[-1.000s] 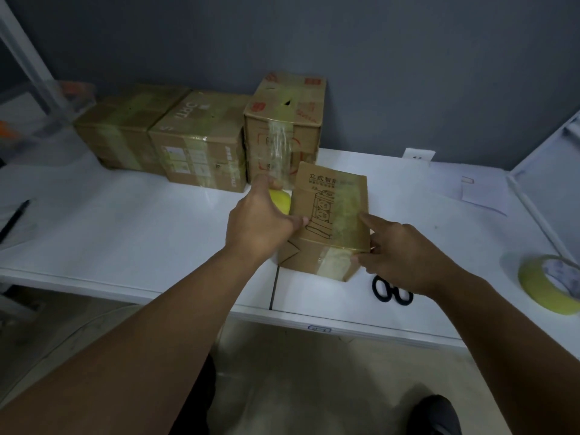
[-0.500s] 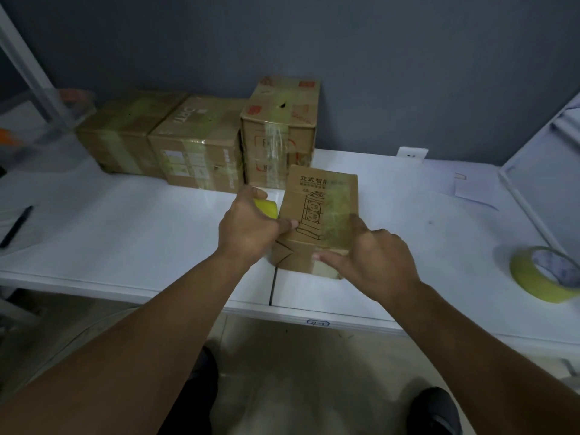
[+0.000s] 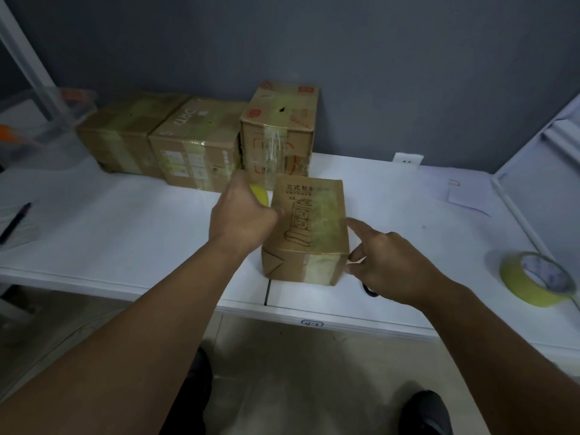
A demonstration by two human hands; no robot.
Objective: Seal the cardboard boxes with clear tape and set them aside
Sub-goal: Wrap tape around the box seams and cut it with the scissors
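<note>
White tabletop [image 3: 125, 233] against a grey wall is shown, with three taped brown cardboard boxes [image 3: 201, 142] lined up at the back. A small brown cardboard box with a printed line drawing [image 3: 309, 229] is stood near the front edge, just ahead of that row. A yellow-cored roll of clear tape [image 3: 260, 193] is gripped in the left hand [image 3: 241, 216], fingers curled round it, at the box's left side; whether a strand is still attached cannot be told. Half a second earlier the right hand [image 3: 389, 265] was laid flat over the front right corner, pressing tape down; now it is lifted clear to the right, fingers loosely spread, index finger [image 3: 356, 224] extended toward the top edge, touching nothing as far as can be seen. A glossy tape strip is seen across the top and down the front face. Judgement: the smoothing pass is finished or nearly so; what is left is cutting the tape, if not yet cut, and moving the box back to the row. Black scissor handles [image 3: 368, 290] are partly hidden under the right hand, so they are within reach. A second yellow tape roll [image 3: 533, 282] is lying well apart at the right.
</note>
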